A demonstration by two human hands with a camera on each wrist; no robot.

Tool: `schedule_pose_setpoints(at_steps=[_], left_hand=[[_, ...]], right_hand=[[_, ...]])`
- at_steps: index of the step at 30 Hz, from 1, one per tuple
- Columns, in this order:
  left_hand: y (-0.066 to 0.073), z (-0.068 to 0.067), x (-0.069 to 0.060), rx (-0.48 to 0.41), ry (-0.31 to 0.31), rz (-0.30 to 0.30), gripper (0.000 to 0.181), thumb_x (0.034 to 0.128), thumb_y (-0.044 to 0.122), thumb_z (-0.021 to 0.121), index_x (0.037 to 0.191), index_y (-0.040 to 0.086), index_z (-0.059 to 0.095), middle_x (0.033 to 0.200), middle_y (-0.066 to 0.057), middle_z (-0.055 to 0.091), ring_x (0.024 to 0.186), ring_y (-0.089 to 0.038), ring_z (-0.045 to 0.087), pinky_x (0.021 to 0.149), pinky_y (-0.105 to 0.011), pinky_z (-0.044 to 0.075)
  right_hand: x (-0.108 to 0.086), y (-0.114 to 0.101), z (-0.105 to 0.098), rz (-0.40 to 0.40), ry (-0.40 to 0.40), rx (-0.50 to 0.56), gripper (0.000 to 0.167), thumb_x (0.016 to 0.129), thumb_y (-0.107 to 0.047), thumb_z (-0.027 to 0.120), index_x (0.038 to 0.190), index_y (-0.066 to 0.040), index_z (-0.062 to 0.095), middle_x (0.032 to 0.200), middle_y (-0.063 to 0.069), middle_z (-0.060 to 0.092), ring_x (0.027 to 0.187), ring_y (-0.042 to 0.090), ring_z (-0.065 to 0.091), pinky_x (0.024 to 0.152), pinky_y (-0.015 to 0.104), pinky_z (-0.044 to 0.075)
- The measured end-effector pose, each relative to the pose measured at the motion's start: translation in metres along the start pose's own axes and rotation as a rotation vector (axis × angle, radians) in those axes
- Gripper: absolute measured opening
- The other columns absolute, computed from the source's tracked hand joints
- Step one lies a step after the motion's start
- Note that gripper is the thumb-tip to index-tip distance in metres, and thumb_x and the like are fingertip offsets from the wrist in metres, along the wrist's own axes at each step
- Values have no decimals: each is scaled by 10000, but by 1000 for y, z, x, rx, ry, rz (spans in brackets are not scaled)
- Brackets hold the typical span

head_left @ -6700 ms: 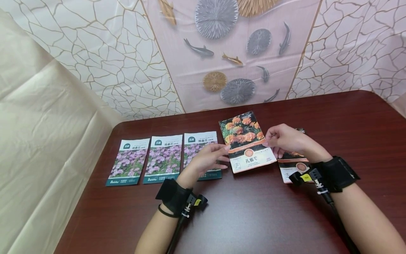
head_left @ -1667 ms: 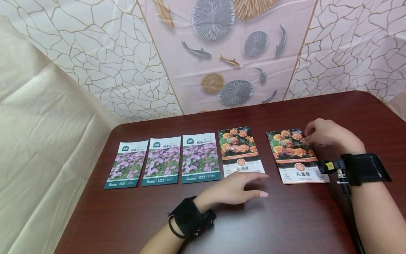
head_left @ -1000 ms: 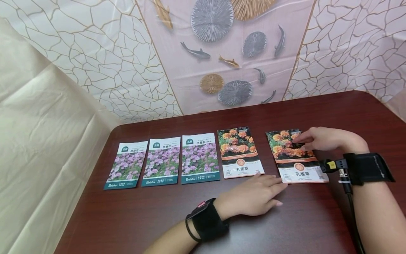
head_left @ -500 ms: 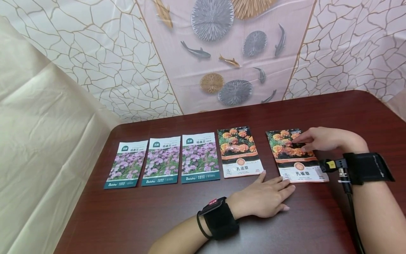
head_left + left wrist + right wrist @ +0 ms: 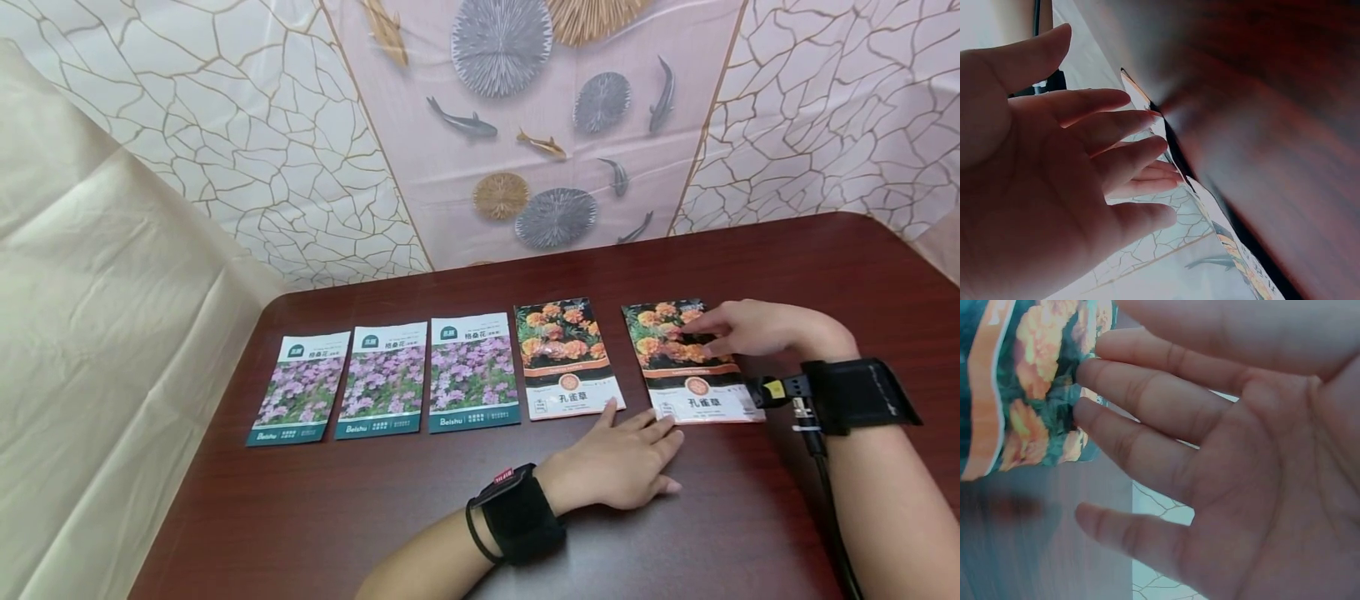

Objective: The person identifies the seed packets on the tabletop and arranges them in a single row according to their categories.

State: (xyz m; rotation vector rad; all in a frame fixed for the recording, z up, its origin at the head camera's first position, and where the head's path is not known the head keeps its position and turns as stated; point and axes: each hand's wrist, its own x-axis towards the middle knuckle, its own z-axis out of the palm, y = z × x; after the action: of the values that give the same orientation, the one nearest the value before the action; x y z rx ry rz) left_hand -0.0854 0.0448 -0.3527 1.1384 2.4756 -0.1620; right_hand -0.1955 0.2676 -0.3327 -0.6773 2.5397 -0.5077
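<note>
Two marigold seed packets lie face up, the left one point(image 5: 567, 354) and the right one point(image 5: 693, 375), with a strip of table between them. My right hand point(image 5: 780, 329) reaches over the right packet's side, its extended fingertips touching the flower picture; in the right wrist view the fingers are fairly straight against the packet point(image 5: 1035, 350). My left hand point(image 5: 611, 467) lies palm down with spread fingers, the fingertips at the packets' lower edges. The left wrist view shows that palm point(image 5: 1041, 187) and the packets' thin edges. Neither hand grips anything.
Three purple-flower seed packets stand in a row to the left: one at the far left point(image 5: 300, 392), a middle one point(image 5: 382, 383) and one nearest the marigolds point(image 5: 474, 375). All lie on a dark red-brown table point(image 5: 300, 517). A patterned cloth point(image 5: 285, 142) hangs behind.
Both hands held the left marigold packet earlier; it now lies in the row. My left hand moved right to the packets' lower edges. The right marigold packet has just slid slightly left and away.
</note>
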Motion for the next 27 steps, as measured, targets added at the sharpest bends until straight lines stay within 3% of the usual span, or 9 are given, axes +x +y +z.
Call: schedule_pose_setpoints(at_steps=[10,15,23,27], left_hand=[[-1,-1,1,-2,3,-61,593,917,544,358,1444,304,231,1492,143,132,1356,-53,91,1099,-412,79],[1,-1,0,-1,7,-68,596,916,544,364,1445,307,224,1496,133,119,1358,-55,79,1100,-407,79],[4,0,1,23,-6,-56,596,911,546,368,1443,323,218,1500,143,89,1357,-40,58,1099,-408,84],[4,-1,2,14,-5,-68,595,911,545,371,1442,320,223,1499,143,94,1358,-46,65,1100,-408,83]], right_hand=[[4,-1,3,-34,36,23,477,890,-138,584,1300,66,451,1249,271,490,1156,431,434,862,535,407],[-5,1,-1,0,74,3,437,883,-130,592,1254,80,496,1215,260,524,1121,410,479,843,524,429],[-12,8,-8,8,-80,100,419,894,-119,574,1222,130,492,1171,275,545,1084,420,510,840,496,454],[-10,9,-9,-11,-104,82,455,882,-155,598,1227,122,494,1178,267,544,1097,430,494,845,496,450]])
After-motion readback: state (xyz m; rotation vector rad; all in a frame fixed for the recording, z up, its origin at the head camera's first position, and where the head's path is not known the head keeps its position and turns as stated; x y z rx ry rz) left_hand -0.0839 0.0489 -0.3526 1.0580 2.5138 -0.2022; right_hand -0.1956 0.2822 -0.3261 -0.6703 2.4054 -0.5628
